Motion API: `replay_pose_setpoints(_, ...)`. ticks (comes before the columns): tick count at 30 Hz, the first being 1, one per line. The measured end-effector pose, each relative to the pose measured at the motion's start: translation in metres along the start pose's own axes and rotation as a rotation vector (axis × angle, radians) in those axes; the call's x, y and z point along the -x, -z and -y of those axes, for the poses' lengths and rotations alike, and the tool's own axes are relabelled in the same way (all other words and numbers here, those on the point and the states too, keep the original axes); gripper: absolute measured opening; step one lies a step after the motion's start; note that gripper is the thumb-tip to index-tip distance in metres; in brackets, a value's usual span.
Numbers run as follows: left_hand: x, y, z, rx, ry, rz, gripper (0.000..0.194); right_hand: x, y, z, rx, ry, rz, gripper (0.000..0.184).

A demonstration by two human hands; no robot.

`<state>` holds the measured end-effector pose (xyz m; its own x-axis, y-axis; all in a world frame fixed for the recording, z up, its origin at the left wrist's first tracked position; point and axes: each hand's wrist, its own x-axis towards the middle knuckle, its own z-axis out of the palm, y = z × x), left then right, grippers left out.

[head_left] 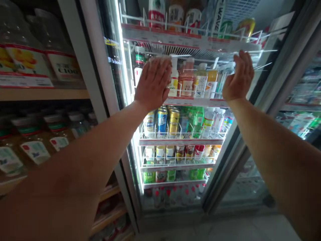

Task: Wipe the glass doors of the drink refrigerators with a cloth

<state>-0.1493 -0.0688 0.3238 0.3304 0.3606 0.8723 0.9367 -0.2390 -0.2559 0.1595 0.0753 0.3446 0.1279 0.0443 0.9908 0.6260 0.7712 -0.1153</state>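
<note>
Bottles (187, 80) line a lit fridge shelf (195, 102) — before them hover the left hand (153, 82), whose grip I cannot tell, and the right hand (238, 79), grip loosely open.

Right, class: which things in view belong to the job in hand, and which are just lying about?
In the job, it seems:
left hand
right hand
second-shelf bottles, nearest both hands; whether either touches one, I can't tell

Just about:
gold can
blue can
green bottle
left-rack bottles
</note>
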Motion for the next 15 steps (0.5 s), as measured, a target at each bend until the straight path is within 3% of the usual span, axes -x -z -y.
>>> replay_pose_setpoints(4, 0.001, 0.011, 0.012, -0.053, -0.198, 0.133, 0.071, 0.003, 0.006, -0.001, 0.205, 0.103, 0.087, 0.07)
replay_pose_setpoints(6, -0.01, 0.025, 0.026, -0.152, -0.273, 0.126, 0.07, 0.004, 0.008, 0.001, 0.248, 0.143, 0.113, 0.067)
replay_pose_setpoints(10, -0.028, 0.041, 0.039, -0.328, -0.17, -0.024, 0.072, 0.003, 0.006, -0.005, 0.23, 0.19, 0.088, 0.07)
replay_pose_setpoints(15, -0.024, 0.026, 0.023, -0.255, 0.024, -0.124, 0.075, 0.001, 0.003, -0.013, 0.254, 0.222, 0.057, 0.07)
